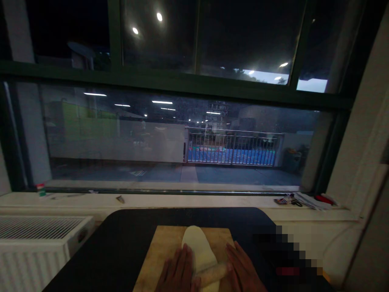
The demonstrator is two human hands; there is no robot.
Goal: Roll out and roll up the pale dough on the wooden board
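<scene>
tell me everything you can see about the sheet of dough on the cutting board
The pale, flattened oval sheet of dough lies on the light wooden cutting board, which sits on a dark table. It looks soft and smooth, its far end rounded. A light wooden rolling pin lies across its near part. The left hand and right hand press flat on the pin's ends. The near edge is cut off from view.

A pale oval sheet of dough (197, 247) lies flat, stretching away from the palms, its near end under a floured rolling pin (211, 273) lying crosswise between them.
</scene>
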